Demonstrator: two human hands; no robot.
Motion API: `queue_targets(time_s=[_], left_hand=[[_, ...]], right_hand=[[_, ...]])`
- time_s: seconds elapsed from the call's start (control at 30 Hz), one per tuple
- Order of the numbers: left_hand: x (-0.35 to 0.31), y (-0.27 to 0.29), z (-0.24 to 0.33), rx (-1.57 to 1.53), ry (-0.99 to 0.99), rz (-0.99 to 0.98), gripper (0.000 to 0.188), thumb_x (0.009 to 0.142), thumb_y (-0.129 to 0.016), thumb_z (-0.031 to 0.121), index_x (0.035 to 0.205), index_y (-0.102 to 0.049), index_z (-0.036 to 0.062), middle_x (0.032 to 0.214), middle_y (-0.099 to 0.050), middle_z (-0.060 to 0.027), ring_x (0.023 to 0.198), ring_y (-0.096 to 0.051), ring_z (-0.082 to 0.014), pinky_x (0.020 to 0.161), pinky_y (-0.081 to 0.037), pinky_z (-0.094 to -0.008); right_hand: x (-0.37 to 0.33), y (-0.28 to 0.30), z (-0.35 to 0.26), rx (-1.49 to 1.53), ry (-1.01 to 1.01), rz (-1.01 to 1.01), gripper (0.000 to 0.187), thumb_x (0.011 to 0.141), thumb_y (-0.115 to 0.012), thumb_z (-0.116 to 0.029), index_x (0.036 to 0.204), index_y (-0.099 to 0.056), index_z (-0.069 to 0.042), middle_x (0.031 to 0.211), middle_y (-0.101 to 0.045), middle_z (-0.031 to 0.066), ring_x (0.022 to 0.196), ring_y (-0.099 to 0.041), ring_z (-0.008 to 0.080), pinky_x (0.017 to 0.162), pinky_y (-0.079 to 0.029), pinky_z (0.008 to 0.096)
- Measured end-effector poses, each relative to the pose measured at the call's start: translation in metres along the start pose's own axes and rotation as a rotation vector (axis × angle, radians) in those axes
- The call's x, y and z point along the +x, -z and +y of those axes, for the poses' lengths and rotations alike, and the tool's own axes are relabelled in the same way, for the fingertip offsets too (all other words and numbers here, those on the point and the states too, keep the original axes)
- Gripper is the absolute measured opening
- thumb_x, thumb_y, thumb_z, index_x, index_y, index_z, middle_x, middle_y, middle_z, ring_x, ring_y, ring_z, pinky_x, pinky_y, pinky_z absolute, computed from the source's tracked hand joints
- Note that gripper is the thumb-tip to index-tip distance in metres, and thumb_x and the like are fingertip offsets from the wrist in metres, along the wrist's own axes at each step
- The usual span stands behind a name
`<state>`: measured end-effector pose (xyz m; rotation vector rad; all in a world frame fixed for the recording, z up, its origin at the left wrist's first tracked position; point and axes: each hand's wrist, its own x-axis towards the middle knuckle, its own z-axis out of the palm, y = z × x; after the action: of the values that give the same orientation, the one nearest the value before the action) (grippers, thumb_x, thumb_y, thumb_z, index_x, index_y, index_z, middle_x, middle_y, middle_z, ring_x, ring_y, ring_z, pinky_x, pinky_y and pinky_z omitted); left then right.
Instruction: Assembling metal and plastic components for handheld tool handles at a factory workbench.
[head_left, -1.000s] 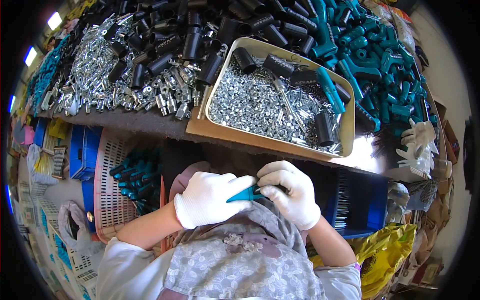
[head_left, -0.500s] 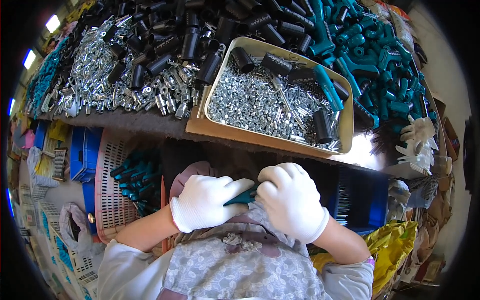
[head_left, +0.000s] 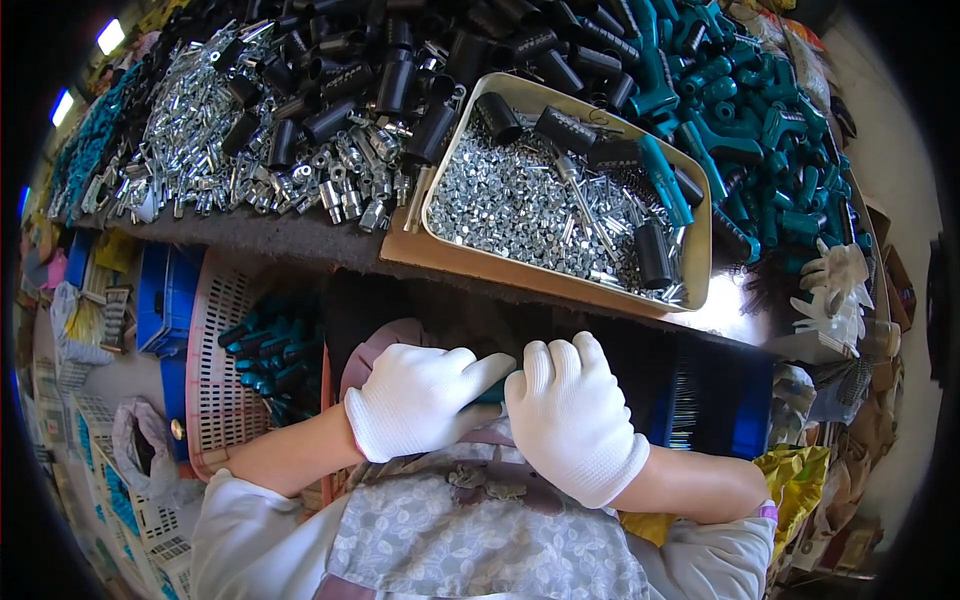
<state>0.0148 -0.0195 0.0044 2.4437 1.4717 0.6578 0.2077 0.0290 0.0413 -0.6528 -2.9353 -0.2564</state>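
In the head view, all the action sat low over the patterned apron [head_left: 480,540]: two white-gloved hands, close together, and a teal piece [head_left: 492,391] caught right between them! The left hand [head_left: 410,402] had it, index finger along the far side, thumb along the near side, a narrow grip with only a sliver of teal showing in the gap. Across came the right hand [head_left: 570,420], back turned up, fingers bunched and pointing away from the body, covering the piece's right end; whether those fingers closed on it, I couldn't tell from where I stood. And the long axis? From that sliver it seemed to run sideways, left hand to right hand, yet both ends were hidden, so which way it pointed could not be made out.

Beyond the hands, the bench was loaded! A cream tray [head_left: 701,250] stood slantwise at the front edge, full of small silver parts [head_left: 500,200], a few black sleeves among them. To its left, a heap of silver fittings [head_left: 200,120]; behind, a pile of black tubes [head_left: 395,85]; to the right, teal handles [head_left: 770,130] in a great tumble. Below the bench, a pink basket [head_left: 232,400] stood left, a blue crate [head_left: 755,400] right.
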Motion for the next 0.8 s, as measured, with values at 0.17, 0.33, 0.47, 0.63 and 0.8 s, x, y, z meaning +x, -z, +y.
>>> queue_targets(time_s=[0.17, 0.33, 0.47, 0.63, 0.8], left_hand=[[-0.002, 0.003, -0.002, -0.037, 0.015, 0.045, 0.048, 0.076, -0.078, 0.032, 0.117, -0.065, 0.0109, 0.074, -0.060, -0.0039, 0.061, -0.065, -0.0208, 0.052, -0.049, -0.0322], [-0.002, -0.001, -0.001, -0.027, 0.001, 0.066, 0.048, 0.077, -0.078, 0.032, 0.117, -0.064, 0.0094, 0.074, -0.059, -0.0041, 0.061, -0.065, -0.0205, 0.052, -0.049, -0.0320], [-0.005, -0.006, 0.001, -0.020, 0.003, 0.017, 0.047, 0.078, -0.076, 0.033, 0.117, -0.065, 0.0089, 0.074, -0.059, -0.0041, 0.061, -0.064, -0.0206, 0.052, -0.049, -0.0323], [-0.003, -0.010, 0.005, 0.005, -0.010, 0.018, 0.045, 0.081, -0.073, 0.036, 0.116, -0.065, 0.0093, 0.072, -0.058, -0.0047, 0.059, -0.064, -0.0211, 0.052, -0.050, -0.0333], [-0.005, -0.006, 0.007, -0.003, -0.018, -0.020, 0.040, 0.082, -0.072, 0.037, 0.112, -0.064, 0.0122, 0.070, -0.057, -0.0037, 0.058, -0.063, -0.0214, 0.051, -0.049, -0.0332]], right_hand=[[-0.004, -0.008, 0.023, 0.188, 0.046, 0.220, 0.015, 0.070, -0.064, -0.013, 0.078, -0.063, -0.001, 0.083, -0.058, 0.0131, 0.076, -0.057, 0.0261, 0.078, -0.048, 0.0394], [-0.008, -0.003, 0.009, 0.155, -0.031, 0.078, 0.018, 0.067, -0.066, -0.010, 0.082, -0.061, -0.001, 0.100, -0.065, 0.0127, 0.089, -0.062, 0.0280, 0.086, -0.051, 0.0419], [-0.010, -0.007, 0.007, 0.161, -0.051, -0.034, 0.017, 0.065, -0.066, -0.009, 0.080, -0.061, -0.001, 0.094, -0.065, 0.0125, 0.084, -0.064, 0.0266, 0.084, -0.051, 0.0407], [-0.006, -0.008, -0.005, -0.013, -0.015, -0.058, 0.018, 0.068, -0.066, -0.012, 0.082, -0.062, -0.001, 0.085, -0.065, 0.0113, 0.077, -0.066, 0.0254, 0.079, -0.053, 0.0392], [-0.002, -0.003, 0.033, 0.552, -0.169, -0.346, 0.020, 0.078, -0.070, -0.019, 0.078, -0.063, -0.001, 0.075, -0.065, 0.0132, 0.073, -0.068, 0.0294, 0.066, -0.052, 0.0392]])
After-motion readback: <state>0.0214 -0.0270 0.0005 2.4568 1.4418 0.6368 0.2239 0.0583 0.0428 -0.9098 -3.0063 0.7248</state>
